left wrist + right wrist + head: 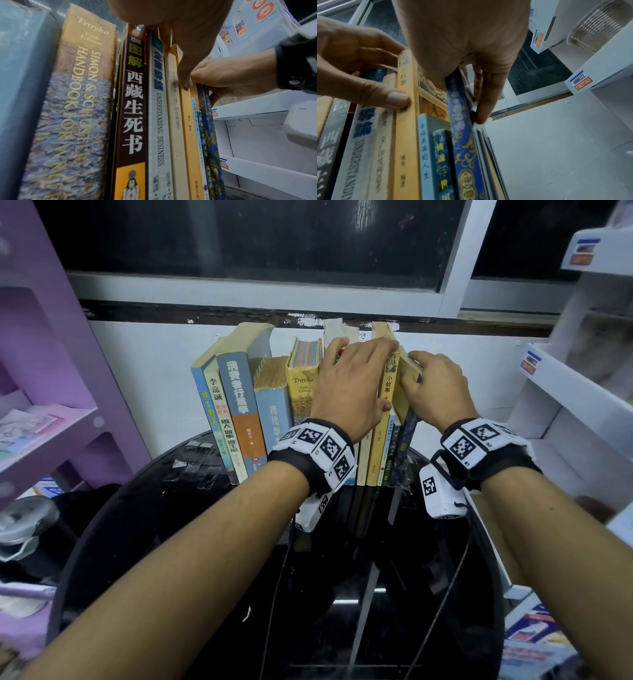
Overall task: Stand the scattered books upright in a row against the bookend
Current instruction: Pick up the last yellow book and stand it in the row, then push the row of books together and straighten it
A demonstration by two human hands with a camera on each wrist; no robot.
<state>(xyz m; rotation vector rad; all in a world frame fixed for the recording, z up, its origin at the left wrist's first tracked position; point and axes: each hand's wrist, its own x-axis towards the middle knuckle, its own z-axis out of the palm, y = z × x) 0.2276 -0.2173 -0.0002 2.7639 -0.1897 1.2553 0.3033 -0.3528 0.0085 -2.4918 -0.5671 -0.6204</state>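
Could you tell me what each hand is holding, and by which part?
The right hand grips the blue book by its top; the left hand holds the yellow book near its top, thumb on spine.

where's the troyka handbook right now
In the head view the Troyka handbook stands upright mid-row, between the pale blue book on its left and the left hand; the left wrist view shows a dark brown book on its right.

left hand [349, 385] covering tops of the middle books [157, 121], right hand [435, 395] hiding upper edge of the blue book [462, 135], grey-blue spine [17, 94] blurring, running off-frame
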